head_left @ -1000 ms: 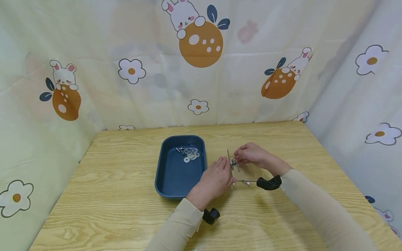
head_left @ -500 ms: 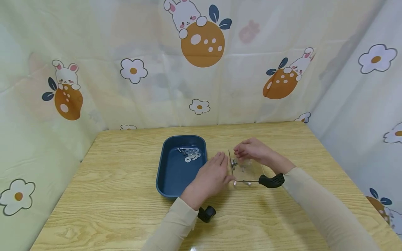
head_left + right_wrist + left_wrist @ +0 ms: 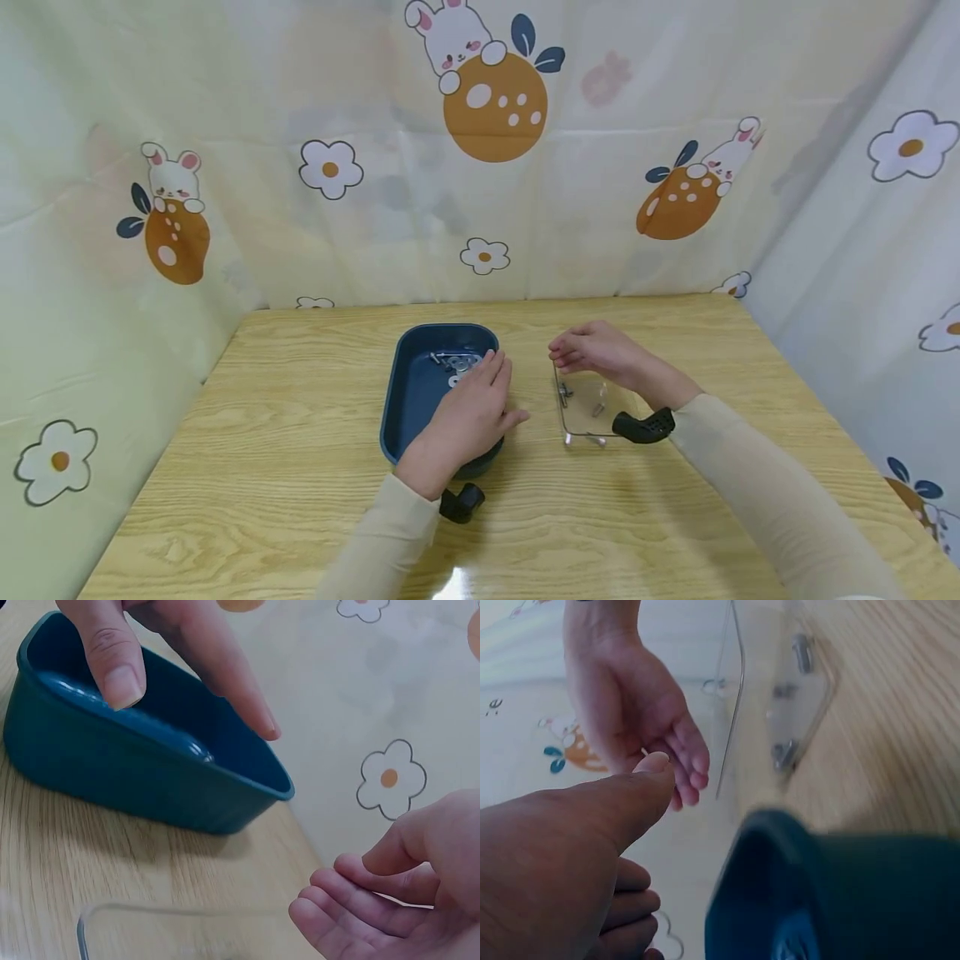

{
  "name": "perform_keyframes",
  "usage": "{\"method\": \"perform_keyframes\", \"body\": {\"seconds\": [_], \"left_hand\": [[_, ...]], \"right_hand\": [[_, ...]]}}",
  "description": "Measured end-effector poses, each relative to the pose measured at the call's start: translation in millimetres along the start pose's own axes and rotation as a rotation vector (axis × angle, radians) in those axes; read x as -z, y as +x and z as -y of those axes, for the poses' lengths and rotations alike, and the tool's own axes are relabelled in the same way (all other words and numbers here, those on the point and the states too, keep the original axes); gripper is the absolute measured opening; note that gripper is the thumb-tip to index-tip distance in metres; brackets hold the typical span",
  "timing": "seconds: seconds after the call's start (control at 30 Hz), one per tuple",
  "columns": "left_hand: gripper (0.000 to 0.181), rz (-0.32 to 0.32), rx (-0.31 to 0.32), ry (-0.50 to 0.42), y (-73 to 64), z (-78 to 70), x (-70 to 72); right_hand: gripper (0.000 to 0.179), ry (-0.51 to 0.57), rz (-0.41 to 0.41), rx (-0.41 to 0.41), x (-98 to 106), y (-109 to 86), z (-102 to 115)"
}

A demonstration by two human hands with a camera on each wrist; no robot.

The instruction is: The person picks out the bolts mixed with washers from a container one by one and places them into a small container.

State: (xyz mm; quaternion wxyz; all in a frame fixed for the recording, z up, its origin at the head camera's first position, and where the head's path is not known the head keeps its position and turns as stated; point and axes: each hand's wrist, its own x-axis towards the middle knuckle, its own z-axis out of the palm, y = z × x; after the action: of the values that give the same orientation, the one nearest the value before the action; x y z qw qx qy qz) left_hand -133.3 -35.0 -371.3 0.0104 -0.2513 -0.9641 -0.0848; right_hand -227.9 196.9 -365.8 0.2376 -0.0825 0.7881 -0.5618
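Observation:
My left hand [image 3: 463, 415] hovers over the right side of a dark blue tray [image 3: 388, 408], fingers extended and thumb out to the side. Nothing shows in its grasp. Metal washers [image 3: 459, 363] and a few bolts lie at the tray's far end, partly hidden by this hand. To the right stands a clear, see-through box [image 3: 618, 404] with several short bolts [image 3: 565, 394] inside. Above its far left corner is my right hand [image 3: 600, 348]. Its fingers are loosely bent, and the left wrist view shows its palm [image 3: 641, 705] with nothing in it.
A wooden table [image 3: 262, 442] carries both containers, with a narrow strip of wood between them. A patterned curtain [image 3: 405, 208] hangs along the back and both sides. Black wrist mounts [image 3: 645, 427] stick out below each hand.
My left hand has moved left from beside the clear box to over the tray. My right hand has risen slightly from the bolts to the box's far edge. The view has shifted a little.

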Motion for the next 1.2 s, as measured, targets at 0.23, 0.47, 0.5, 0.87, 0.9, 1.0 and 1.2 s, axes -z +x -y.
{"method": "perform_keyframes", "body": {"seconds": [0.23,0.47,0.5,0.87,0.9,1.0,1.2], "left_hand": [[0.078,0.008,0.043,-0.065,-11.1,20.3,6.9],[0.086,0.014,0.088,-0.108,-19.6,37.7,8.2],[0.088,0.019,0.098,-0.116,-21.2,39.5,9.0],[0.101,0.009,0.173,-0.207,-40.4,59.2,15.4],[0.102,0.005,0.176,-0.215,-42.5,61.3,15.5],[0.105,0.005,0.194,-0.224,-49.0,66.7,16.1],[0.115,0.029,0.247,-0.248,-62.4,78.8,14.5]], "right_hand": [[0.038,0.006,0.025,0.033,-9.9,6.9,9.3],[0.035,0.050,0.029,0.063,-21.8,15.2,17.6],[0.035,0.054,0.027,0.068,-24.0,15.7,19.7],[0.037,0.083,0.052,0.104,-52.4,28.9,36.8],[0.037,0.081,0.058,0.109,-54.6,30.1,38.0],[0.035,0.070,0.071,0.112,-60.4,33.5,40.9],[0.035,0.077,0.092,0.105,-70.9,40.5,45.1]]}}
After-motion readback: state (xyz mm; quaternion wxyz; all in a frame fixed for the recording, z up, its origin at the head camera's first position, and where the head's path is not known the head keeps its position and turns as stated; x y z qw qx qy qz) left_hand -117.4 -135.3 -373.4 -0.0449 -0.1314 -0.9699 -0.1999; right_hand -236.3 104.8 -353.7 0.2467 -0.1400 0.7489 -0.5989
